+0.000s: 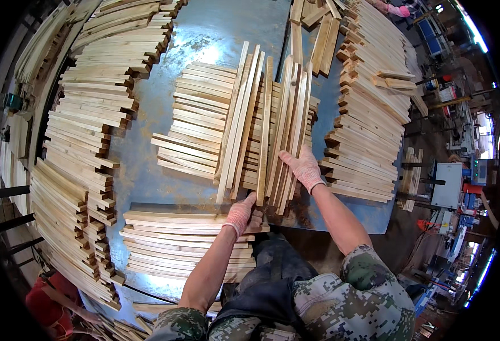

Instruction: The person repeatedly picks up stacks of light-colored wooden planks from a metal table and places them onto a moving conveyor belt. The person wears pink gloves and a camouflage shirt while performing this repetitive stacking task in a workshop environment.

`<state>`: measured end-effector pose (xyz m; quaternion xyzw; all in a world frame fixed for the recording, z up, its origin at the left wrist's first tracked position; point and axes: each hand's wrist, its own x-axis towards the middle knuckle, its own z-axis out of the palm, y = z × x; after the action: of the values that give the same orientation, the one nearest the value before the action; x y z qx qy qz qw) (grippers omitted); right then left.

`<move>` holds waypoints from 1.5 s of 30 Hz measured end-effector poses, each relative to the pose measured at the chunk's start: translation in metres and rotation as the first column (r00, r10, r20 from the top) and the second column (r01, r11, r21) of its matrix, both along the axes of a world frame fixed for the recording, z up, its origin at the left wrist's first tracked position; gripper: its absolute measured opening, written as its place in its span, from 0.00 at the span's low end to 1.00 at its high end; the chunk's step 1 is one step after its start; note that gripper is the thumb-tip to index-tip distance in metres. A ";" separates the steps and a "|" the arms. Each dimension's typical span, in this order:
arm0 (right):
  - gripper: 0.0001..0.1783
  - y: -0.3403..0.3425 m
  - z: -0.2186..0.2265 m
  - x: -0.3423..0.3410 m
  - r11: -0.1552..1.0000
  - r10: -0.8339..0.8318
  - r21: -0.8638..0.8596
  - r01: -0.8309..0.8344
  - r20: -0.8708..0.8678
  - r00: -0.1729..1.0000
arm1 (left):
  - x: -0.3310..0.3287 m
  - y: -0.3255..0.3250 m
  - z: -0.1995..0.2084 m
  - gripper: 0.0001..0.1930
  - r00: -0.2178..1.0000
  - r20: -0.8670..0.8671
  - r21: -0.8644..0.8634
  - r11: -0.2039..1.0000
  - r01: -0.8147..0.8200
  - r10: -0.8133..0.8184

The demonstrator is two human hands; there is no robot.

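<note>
Both hands wear pale pinkish knit gloves. My left hand (242, 216) is closed at the near end of a single wooden slat (265, 131), thumb up beside it and fingers curled. My right hand (303, 169) grips a bunch of long slats (288, 125) side by side, thumb on top and fingers over their right edge. To the left of the single slat, a few more long slats (240, 122) stand on edge. All of these lie lengthwise across a layer of crosswise slats (201, 111) on the metal table (148, 102).
Stacked slats (85, 119) line the left side, and another long row (369, 125) runs along the right. Nearest my body is a crosswise pile (187, 241). Loose pieces (325, 42) lie at the far end. Beyond the table's right edge stand machines and a grey box (447, 184).
</note>
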<state>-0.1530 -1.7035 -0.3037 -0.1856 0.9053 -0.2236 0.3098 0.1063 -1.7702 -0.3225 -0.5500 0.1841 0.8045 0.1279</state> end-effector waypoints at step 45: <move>0.24 -0.077 0.071 0.111 0.654 0.533 -0.471 -0.592 -0.268 0.803 | 0.135 -0.020 0.068 0.46 0.911 0.104 -0.990 0.133 0.055 0.400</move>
<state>-0.0424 -1.7806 -0.2327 -0.5466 0.7188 -0.3486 0.2510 0.2409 -1.7901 -0.2548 -0.6482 0.5688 0.3880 -0.3251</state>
